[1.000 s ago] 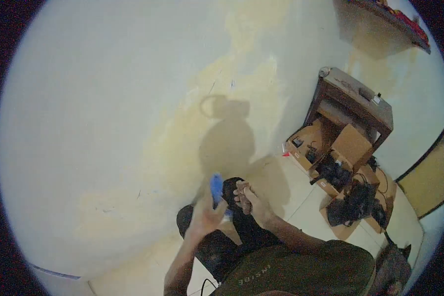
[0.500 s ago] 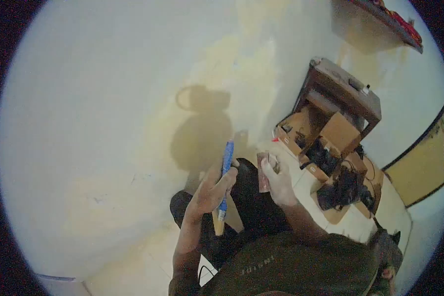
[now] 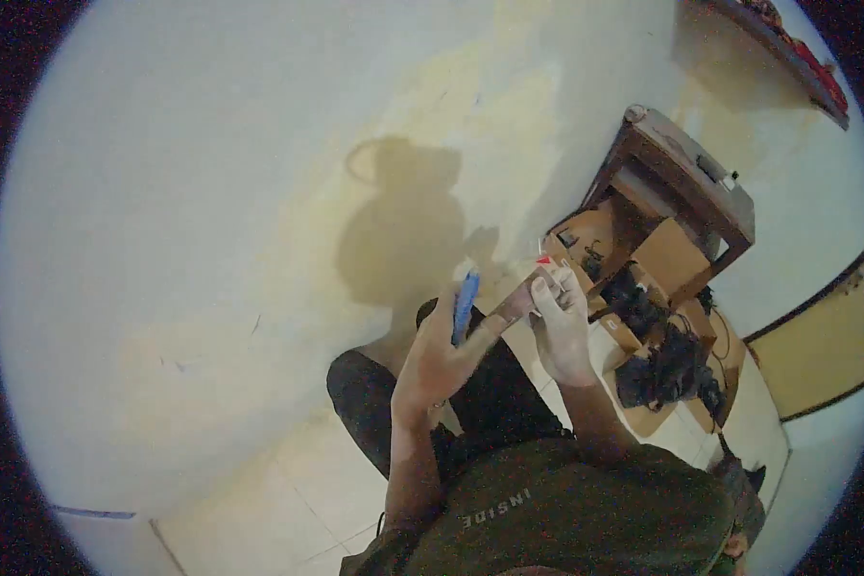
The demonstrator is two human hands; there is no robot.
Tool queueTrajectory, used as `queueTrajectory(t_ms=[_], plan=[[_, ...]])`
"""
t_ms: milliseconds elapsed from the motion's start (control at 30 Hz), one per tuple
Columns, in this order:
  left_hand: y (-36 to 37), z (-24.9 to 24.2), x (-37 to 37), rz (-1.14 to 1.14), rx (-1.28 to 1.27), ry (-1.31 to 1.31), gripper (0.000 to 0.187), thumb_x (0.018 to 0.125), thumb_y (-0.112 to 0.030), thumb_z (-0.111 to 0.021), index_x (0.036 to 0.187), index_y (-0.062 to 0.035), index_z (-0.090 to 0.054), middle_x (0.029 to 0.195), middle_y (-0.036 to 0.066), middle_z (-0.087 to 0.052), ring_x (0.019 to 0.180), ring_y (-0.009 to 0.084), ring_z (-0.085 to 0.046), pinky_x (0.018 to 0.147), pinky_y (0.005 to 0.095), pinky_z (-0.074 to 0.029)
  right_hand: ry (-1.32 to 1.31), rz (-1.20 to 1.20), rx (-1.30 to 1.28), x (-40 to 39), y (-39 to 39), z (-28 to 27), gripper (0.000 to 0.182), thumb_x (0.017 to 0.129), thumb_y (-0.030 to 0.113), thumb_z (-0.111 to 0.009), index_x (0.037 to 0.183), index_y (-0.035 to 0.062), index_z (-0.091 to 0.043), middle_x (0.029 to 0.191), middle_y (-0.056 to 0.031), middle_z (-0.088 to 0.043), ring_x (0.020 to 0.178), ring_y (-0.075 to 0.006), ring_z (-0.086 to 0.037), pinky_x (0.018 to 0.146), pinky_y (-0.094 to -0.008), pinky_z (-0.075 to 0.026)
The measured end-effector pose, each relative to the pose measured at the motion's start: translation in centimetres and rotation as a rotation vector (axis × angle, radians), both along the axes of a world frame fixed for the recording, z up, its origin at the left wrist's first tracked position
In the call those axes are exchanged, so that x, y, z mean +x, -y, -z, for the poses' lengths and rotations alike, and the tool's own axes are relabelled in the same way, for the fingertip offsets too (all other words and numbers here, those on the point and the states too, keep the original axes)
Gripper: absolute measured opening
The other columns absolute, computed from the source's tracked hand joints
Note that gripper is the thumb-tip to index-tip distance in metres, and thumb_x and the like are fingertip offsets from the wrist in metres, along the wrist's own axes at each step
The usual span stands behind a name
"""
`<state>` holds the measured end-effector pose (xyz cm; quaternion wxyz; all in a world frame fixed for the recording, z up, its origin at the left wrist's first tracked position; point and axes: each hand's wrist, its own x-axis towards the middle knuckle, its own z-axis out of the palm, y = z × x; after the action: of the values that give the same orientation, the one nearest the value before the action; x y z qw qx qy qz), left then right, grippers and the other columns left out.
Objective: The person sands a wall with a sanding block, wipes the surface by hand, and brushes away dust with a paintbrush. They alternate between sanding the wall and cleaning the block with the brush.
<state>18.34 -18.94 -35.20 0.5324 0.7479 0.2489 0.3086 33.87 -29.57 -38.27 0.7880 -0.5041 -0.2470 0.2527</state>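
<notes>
My left hand (image 3: 434, 363) is closed around a slim blue stick-like object (image 3: 466, 305), whose top end sticks up past the fingers. Its lower part is hidden by the hand. A flat brownish strip (image 3: 516, 305) lies slanted between both hands. My right hand (image 3: 559, 322) pinches its upper end, and the left thumb rests against its lower end. Both hands are close together above my dark-clothed legs (image 3: 509, 384).
A wall (image 3: 211, 240) with yellowish patches and shadows fills the left. Open cardboard boxes (image 3: 677, 254) with dark cables stand at the right, beside a brown wooden table (image 3: 686, 158). A shelf (image 3: 787, 58) is at top right.
My hands have come together. The brownish strip has tilted from upright to slanted and now meets my left thumb. The blue object's lower end has gone out of sight.
</notes>
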Motion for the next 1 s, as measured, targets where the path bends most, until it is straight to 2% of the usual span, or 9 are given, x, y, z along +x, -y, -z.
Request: queueTrajectory(t_ms=[67,233,333,433,567,633,733,967,1000], plan=[[0.6,-0.4,-0.4,-0.022,0.121,-0.008,0.04,0.097,-0.021,-0.071,0.127,0.0029,-0.06,0.097,0.015,-0.066,0.086,0.0265,-0.062,0.085,0.0378,-0.049,-0.02,-0.031,-0.008,0.0,-0.4,1.0,0.016,0.104,0.019,-0.066,0.105,0.0084,-0.053,0.097,-0.0039,-0.065,0.086,-0.0131,-0.066,0.077,-0.0296,-0.055],[0.4,2.5,0.0,-0.058,-0.085,0.119,0.03,0.093,-0.019,-0.076,0.112,0.0015,-0.065,0.093,0.011,-0.067,0.087,0.0192,-0.063,0.082,0.0338,-0.05,-0.244,-0.146,0.072,-2.1,-2.1,-1.0,0.016,0.104,0.017,-0.066,0.11,0.008,-0.054,0.095,0.0002,-0.061,0.082,-0.011,-0.063,0.074,-0.031,-0.056],[0.6,2.7,-0.6,-0.086,-0.175,0.186,0.024,0.096,-0.018,-0.074,0.111,-0.0002,-0.066,0.092,0.007,-0.068,0.085,0.0146,-0.062,0.078,0.032,-0.051,-0.146,-0.243,0.065,-0.8,-0.9,1.1,0.019,0.103,0.016,-0.067,0.114,0.0066,-0.055,0.104,-0.0018,-0.064,0.092,-0.0133,-0.066,0.08,-0.0319,-0.057],[0.5,2.7,-1.4,-0.126,-0.217,0.147,0.018,0.098,-0.015,-0.07,0.11,-0.0013,-0.068,0.091,0.004,-0.069,0.083,0.0117,-0.062,0.076,0.0296,-0.051,-0.221,-0.269,0.01,-0.4,-0.5,1.9,0.029,0.102,0.013,-0.068,0.127,0.0049,-0.055,0.113,-0.0038,-0.065,0.099,-0.0143,-0.065,0.084,-0.0341,-0.057],[1.0,2.1,-1.9,-0.154,-0.27,0.233,0.013,0.1,-0.011,-0.067,0.107,-0.0012,-0.069,0.088,0.003,-0.068,0.08,0.0107,-0.061,0.075,0.0273,-0.05,-0.02,-0.374,-0.107,-0.8,0.2,0.5,0.04,0.099,0.011,-0.071,0.136,0.0067,-0.057,0.117,-0.0033,-0.065,0.1,-0.0131,-0.063,0.086,-0.0333,-0.054],[1.1,1.6,-2.2,-0.164,-0.268,0.139,0.012,0.099,-0.01,-0.066,0.107,-0.0007,-0.069,0.088,0.003,-0.068,0.08,0.0103,-0.061,0.075,0.0273,-0.05,0.162,-0.369,-0.117,-1.3,0.2,-0.4,0.042,0.097,0.01,-0.072,0.137,0.0073,-0.06,0.115,-0.0022,-0.065,0.098,-0.0122,-0.062,0.085,-0.0319,-0.053],[1.3,1.1,-2.6,-0.164,-0.236,0.042,0.016,0.098,-0.01,-0.068,0.111,-0.0008,-0.067,0.087,0.004,-0.068,0.078,0.0096,-0.059,0.073,0.0274,-0.05,0.433,-0.333,-0.313,-0.5,0.6,-1.0,0.031,0.094,0.012,-0.074,0.123,0.0074,-0.067,0.106,-0.0024,-0.067,0.095,-0.0119,-0.063,0.081,-0.0298,-0.052],[1.7,0.8,-3.7,0.018,-0.135,0.09,0.042,0.095,-0.015,-0.074,0.131,-0.0045,-0.054,0.092,0.011,-0.068,0.072,0.0133,-0.063,0.061,0.03,-0.051,0.532,-0.224,-0.503,0.3,0.7,-0.9,0.017,0.09,0.018,-0.076,0.099,0.0054,-0.07,0.076,-0.0021,-0.062,0.071,-0.0117,-0.06,0.066,-0.0311,-0.049],[1.8,0.3,-3.8,0.034,-0.118,0.001,0.047,0.095,-0.016,-0.074,0.135,-0.005,-0.05,0.095,0.013,-0.069,0.072,0.015,-0.065,0.06,0.031,-0.052,0.567,-0.193,-0.548,0.4,0.7,-1.1,0.018,0.09,0.02,-0.076,0.096,0.0047,-0.07,0.073,-0.0025,-0.061,0.069,-0.0117,-0.059,0.064,-0.0313,-0.048]])
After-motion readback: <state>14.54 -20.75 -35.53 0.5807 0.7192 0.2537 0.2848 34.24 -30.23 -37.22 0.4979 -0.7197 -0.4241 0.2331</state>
